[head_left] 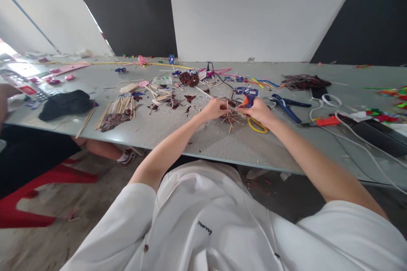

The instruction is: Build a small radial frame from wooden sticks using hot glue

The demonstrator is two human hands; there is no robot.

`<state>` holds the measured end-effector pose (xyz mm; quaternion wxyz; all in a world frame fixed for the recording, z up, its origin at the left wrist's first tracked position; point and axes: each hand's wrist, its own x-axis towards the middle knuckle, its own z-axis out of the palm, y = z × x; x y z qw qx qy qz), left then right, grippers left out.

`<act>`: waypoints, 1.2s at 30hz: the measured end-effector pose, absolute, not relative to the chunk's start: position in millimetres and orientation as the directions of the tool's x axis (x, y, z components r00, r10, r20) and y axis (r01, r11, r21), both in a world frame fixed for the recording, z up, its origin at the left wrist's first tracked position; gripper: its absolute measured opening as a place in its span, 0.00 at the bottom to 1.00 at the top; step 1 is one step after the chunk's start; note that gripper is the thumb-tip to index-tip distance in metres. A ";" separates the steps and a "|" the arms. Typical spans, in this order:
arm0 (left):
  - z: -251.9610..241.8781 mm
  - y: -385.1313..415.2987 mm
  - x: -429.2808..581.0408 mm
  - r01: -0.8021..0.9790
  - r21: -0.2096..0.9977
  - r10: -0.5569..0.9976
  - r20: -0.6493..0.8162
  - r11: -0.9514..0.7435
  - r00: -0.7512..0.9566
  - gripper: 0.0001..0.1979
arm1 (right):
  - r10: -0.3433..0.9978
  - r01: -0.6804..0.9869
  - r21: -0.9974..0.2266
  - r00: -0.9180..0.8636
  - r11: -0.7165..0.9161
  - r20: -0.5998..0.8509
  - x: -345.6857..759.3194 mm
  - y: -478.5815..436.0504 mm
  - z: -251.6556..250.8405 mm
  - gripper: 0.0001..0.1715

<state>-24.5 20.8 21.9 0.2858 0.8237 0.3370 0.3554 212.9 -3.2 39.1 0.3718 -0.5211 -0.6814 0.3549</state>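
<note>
Below and between my hands lies a cluster of thin wooden sticks (pixel 231 122) fanned out like spokes, with dark reddish-brown scraps around it. My left hand (pixel 217 109) is closed at its fingertips on a short wooden stick (pixel 227 105) over the cluster's left side. From the right, my right hand (pixel 259 111) reaches in with its fingers pinched at the cluster's edge; what they hold is too small to make out. A blue glue gun (pixel 246 91) with an orange trigger sits right against that hand; whether it is gripped cannot be told. Under the right wrist rests a yellow loop (pixel 257 125).
Blue-handled pliers (pixel 288 108), white cables (pixel 359 135) and a black box (pixel 381 136) lie to the right. Leftward are a stick-and-scrap panel (pixel 116 118), loose sticks (pixel 159 93), a dark cloth (pixel 66 105) and a bottle (pixel 23 84). Another person sits far left, by a red stool (pixel 47 182).
</note>
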 end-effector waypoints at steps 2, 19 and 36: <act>21.3 21.5 -24.6 0.351 0.712 0.758 0.391 -0.608 0.522 0.07 | 0.974 0.456 -0.865 -0.174 0.210 0.145 207.4 -5.0 37.9 0.24; 10.7 30.0 -22.6 0.320 0.702 0.733 0.420 -0.636 0.536 0.09 | 0.983 0.351 -0.924 -0.150 0.152 0.105 191.2 -14.9 31.8 0.26; 1.3 34.1 -18.4 0.212 0.781 0.759 0.441 -0.587 0.478 0.09 | 0.974 0.281 -0.940 -0.174 0.193 0.148 193.2 -9.5 18.7 0.25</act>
